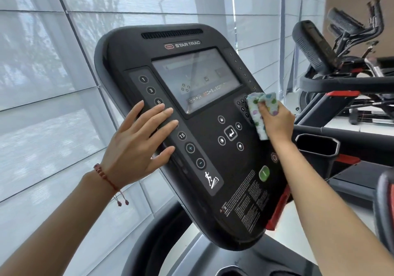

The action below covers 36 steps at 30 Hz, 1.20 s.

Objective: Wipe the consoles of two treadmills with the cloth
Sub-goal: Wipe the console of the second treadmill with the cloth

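Observation:
A black treadmill console with a central screen fills the middle of the head view, tilted to the right. My left hand lies flat with straight fingers on the console's left button column. My right hand grips a white cloth with coloured spots and presses it against the number keypad at the console's right side, just right of the screen's lower corner. A second treadmill's console stands at the far right, seen from the side.
A window wall with pale roller blinds runs behind the console. The handrail and cup holder sit right of the console. More gym machines stand at the back right. A red safety clip hangs at the console's lower right edge.

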Motion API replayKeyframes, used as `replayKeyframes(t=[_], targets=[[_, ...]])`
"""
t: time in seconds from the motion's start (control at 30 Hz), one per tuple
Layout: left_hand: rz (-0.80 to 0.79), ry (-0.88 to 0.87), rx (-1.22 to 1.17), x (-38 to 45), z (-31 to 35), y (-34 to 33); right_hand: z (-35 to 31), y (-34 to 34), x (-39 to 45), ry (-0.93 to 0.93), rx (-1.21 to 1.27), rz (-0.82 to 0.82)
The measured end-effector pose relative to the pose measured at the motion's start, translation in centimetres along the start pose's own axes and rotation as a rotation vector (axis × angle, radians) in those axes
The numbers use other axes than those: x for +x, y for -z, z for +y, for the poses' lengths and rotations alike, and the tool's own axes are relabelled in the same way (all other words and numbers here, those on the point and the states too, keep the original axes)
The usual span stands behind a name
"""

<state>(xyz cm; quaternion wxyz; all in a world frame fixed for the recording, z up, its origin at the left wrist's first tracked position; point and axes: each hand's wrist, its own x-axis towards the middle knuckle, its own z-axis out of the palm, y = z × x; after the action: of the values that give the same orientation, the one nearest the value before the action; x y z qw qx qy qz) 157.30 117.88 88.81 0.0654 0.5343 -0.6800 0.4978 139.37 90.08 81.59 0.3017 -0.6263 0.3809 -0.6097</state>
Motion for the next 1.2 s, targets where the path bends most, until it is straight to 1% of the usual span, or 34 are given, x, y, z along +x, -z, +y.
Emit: replayKeyframes(t=[0.1, 0.2, 0.27, 0.37, 0.43, 0.57, 0.63, 0.77, 0.93, 1.07, 1.2], targets=[[0.005, 0.004, -0.006, 0.0, 0.2, -0.1, -0.6, -0.3, -1.1, -0.041, -0.036, 0.051], [0.023, 0.014, -0.006, 0.0, 0.3, -0.1, -2.7, 0.0, -5.2, -0.003, 0.029, 0.009], [0.029, 0.02, -0.008, 0.2, 0.4, -0.1, -4.3, 0.1, -8.9, 0.077, 0.094, -0.047], [0.029, 0.037, -0.023, 0.2, 0.5, -0.1, -7.0, 0.0, -14.2, 0.29, 0.207, -0.172], [0.023, 0.038, -0.031, 0.2, 0.6, -0.1, -7.7, -0.1, -16.1, 0.418, 0.235, -0.239], [0.026, 0.044, -0.047, 0.1, 0.6, 0.0, -6.7, -0.2, -15.8, 0.484, 0.287, -0.215], [0.03, 0.047, -0.05, 0.2, 0.6, -0.1, -5.5, -0.1, -14.7, 0.445, 0.272, -0.168], [0.051, 0.068, -0.064, 0.2, 1.1, 0.0, -1.9, 0.9, -10.2, 0.19, 0.166, -0.01], [0.041, 0.046, -0.093, 0.2, 2.7, -0.4, 3.2, 1.9, -3.7, -0.03, 0.016, 0.083], [0.025, 0.01, -0.119, 0.1, 4.6, -0.3, 5.1, 2.4, -0.7, -0.103, -0.098, 0.105], [0.007, -0.026, -0.157, -0.4, 6.7, -0.4, 4.4, 2.4, -1.2, -0.168, -0.115, 0.127]])
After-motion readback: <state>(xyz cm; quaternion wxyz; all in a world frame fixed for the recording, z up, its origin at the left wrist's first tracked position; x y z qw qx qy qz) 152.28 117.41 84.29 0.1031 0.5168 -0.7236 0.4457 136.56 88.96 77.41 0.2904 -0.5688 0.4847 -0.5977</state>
